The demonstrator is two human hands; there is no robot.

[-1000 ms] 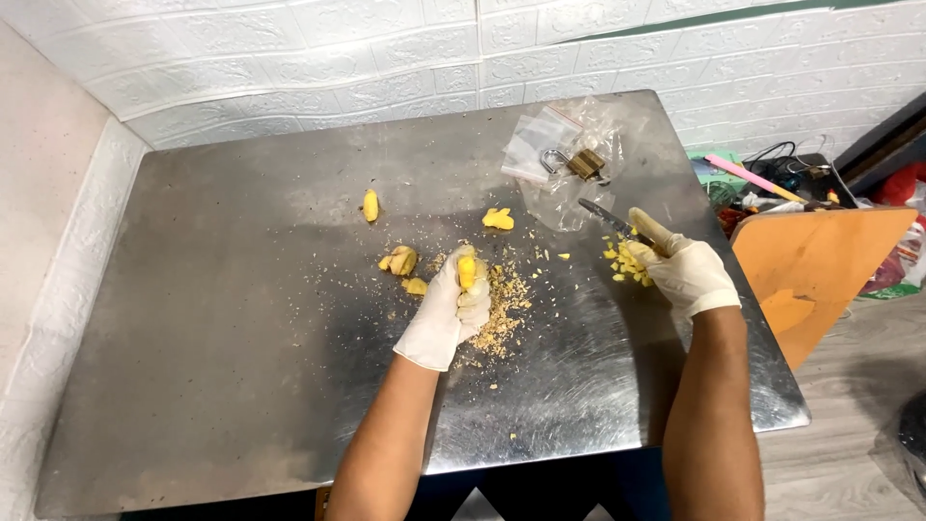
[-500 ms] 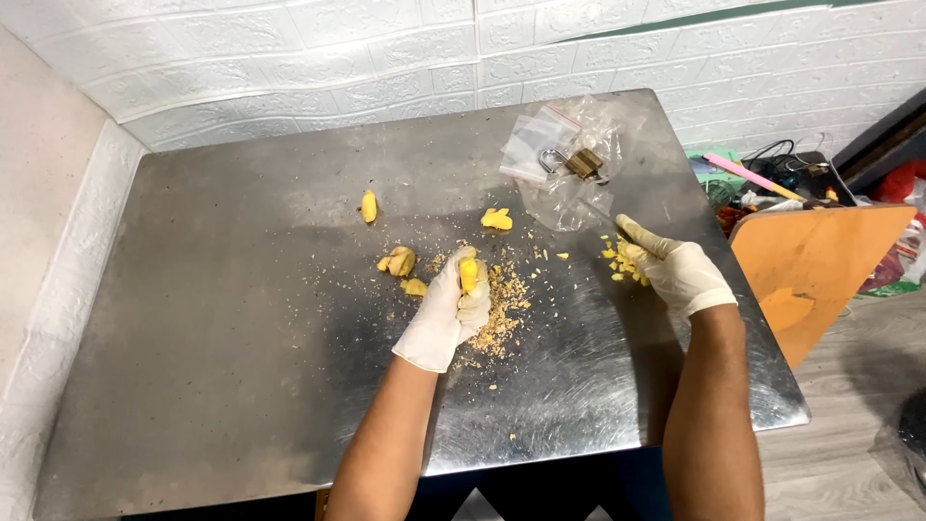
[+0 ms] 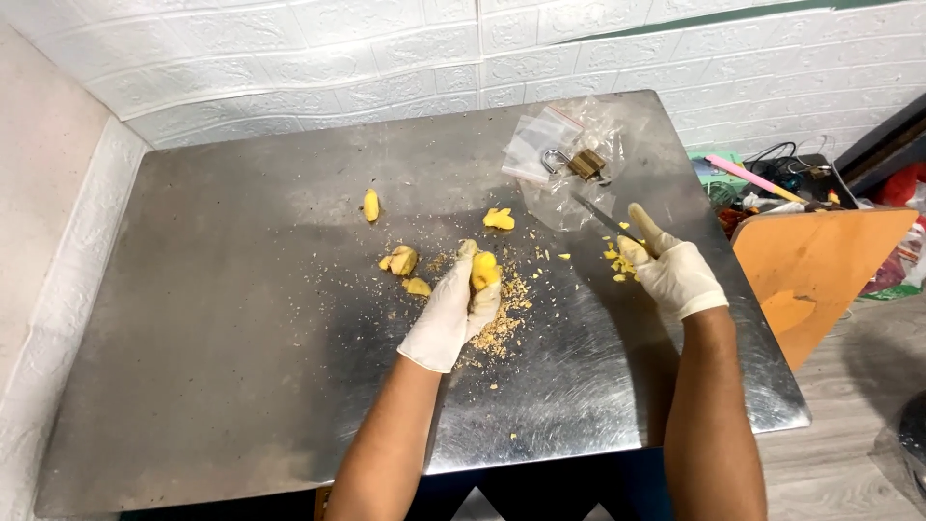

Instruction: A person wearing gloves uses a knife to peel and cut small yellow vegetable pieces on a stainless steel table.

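A: Left hand [image 3: 453,314] is closed around a yellow ginger piece [image 3: 483,270], mid-table above the peel scraps [image 3: 497,323]. Right hand [image 3: 675,275] grips a knife [image 3: 603,217] near the table's [image 3: 241,386] right edge, blade pointing at the clear bag [image 3: 569,159] in the far right corner.

B: I'd say scrape with short strokes away from the gloved fingers. Keep the piece low over the scraps, and keep the blade off that bag.

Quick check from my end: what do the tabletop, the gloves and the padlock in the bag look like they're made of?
Tabletop: brushed metal, probably stainless steel; grey, with dull reflections and fine scratches.
Gloves, left hand and right hand: thin, matte whitish latex or similar, snug and wrinkled.
Padlock: brass-coloured body, silvery shackle, in a clear plastic bag.
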